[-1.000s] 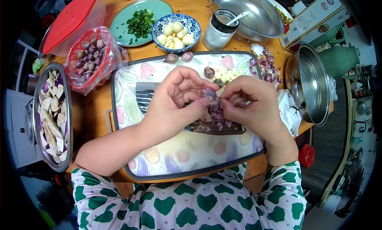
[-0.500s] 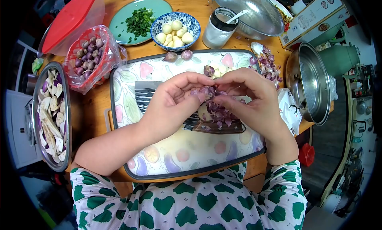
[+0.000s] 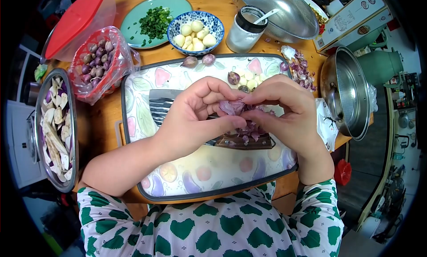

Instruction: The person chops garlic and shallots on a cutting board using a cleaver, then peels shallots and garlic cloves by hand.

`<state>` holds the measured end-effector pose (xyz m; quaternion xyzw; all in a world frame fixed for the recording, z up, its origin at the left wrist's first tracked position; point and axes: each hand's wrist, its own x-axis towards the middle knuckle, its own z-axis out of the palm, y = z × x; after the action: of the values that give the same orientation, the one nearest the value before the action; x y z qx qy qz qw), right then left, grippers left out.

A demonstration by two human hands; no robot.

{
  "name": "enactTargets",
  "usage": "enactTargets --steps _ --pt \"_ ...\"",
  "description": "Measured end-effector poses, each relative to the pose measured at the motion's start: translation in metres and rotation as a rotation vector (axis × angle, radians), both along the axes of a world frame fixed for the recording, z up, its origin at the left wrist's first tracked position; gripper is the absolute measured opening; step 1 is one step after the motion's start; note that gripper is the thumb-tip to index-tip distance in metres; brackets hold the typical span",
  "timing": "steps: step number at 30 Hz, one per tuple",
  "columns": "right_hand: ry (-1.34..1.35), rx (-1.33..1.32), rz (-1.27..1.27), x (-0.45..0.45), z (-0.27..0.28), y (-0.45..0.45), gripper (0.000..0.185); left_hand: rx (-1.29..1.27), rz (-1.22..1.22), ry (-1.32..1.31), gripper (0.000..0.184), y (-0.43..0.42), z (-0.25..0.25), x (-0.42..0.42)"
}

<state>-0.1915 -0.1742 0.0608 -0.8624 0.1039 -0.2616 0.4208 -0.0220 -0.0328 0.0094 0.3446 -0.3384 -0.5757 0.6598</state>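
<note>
Over the cutting board (image 3: 178,179), my left hand (image 3: 189,119) and my right hand (image 3: 287,108) meet fingertip to fingertip. Pinched between them is a purple-skinned garlic bulb (image 3: 232,107), its papery skin partly loose and partly hidden by my fingers. Beneath lies a cleaver with a dark blade (image 3: 162,106) and brown handle (image 3: 249,142); loose purple skins (image 3: 252,131) are heaped over it. Just beyond my fingertips sit several pale peeled cloves (image 3: 252,84) and an unpeeled bulb (image 3: 233,77).
A blue-patterned bowl (image 3: 217,30) holds peeled garlic. Behind are a green plate (image 3: 131,17) with chopped greens and a white-powder jar (image 3: 240,40). Left stand a red basket (image 3: 80,90) of unpeeled bulbs and a metal dish (image 3: 73,161) of eggplant pieces. Garlic skins (image 3: 302,72) and a steel pot (image 3: 331,79) are right.
My left thumb has shifted right, towards my right fingertips, across the garlic. The hands have parted slightly from the pale cloves, so more of those show. Both hands still pinch the bulb.
</note>
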Motion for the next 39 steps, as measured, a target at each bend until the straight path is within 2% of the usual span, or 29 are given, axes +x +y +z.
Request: enactTargets --steps 5,9,11,14,17,20,23,27,30,33,38,39 --pt "-0.011 0.012 0.03 -0.001 -0.005 -0.007 0.02 -0.008 0.087 -0.001 0.038 -0.003 0.0 -0.002" --pt "-0.027 0.16 0.009 -0.001 -0.007 -0.003 0.021 -0.086 0.157 0.0 0.042 -0.002 -0.006 -0.003" --pt "-0.003 0.286 -0.023 -0.001 -0.005 0.0 0.023 -0.132 0.177 -0.083 0.042 -0.001 -0.007 -0.002" --pt "0.024 0.197 -0.008 -0.004 -0.006 -0.002 0.027 -0.171 0.199 -0.17 0.043 0.0 -0.007 -0.002" --pt "-0.01 -0.051 0.073 -0.003 -0.004 -0.01 0.027 -0.158 0.218 -0.154 0.042 0.0 -0.004 -0.003" --pt "0.0 0.127 -0.043 0.001 0.0 0.003 0.027 -0.139 0.187 -0.185 0.044 0.001 -0.005 0.0" --pt "-0.043 -0.149 0.055 0.002 -0.001 -0.007 0.03 -0.148 0.141 -0.194 0.043 0.0 -0.005 0.0" --pt "-0.091 -0.148 0.048 0.001 -0.005 -0.005 0.026 -0.037 0.08 -0.144 0.041 0.004 0.003 0.001" --pt "-0.081 -0.129 0.046 0.001 -0.004 -0.003 0.024 -0.025 0.072 -0.07 0.041 0.003 0.006 -0.002" --pt "-0.118 -0.129 0.058 0.002 -0.004 -0.003 0.023 -0.123 0.129 -0.029 0.041 -0.004 -0.004 -0.003" --pt "-0.104 -0.1 0.045 0.0 -0.004 -0.001 0.027 -0.054 0.108 0.053 0.042 -0.001 -0.003 -0.002" --pt "-0.097 0.005 0.001 0.0 -0.004 0.002 0.027 -0.061 0.111 0.062 0.042 -0.001 -0.004 -0.003"
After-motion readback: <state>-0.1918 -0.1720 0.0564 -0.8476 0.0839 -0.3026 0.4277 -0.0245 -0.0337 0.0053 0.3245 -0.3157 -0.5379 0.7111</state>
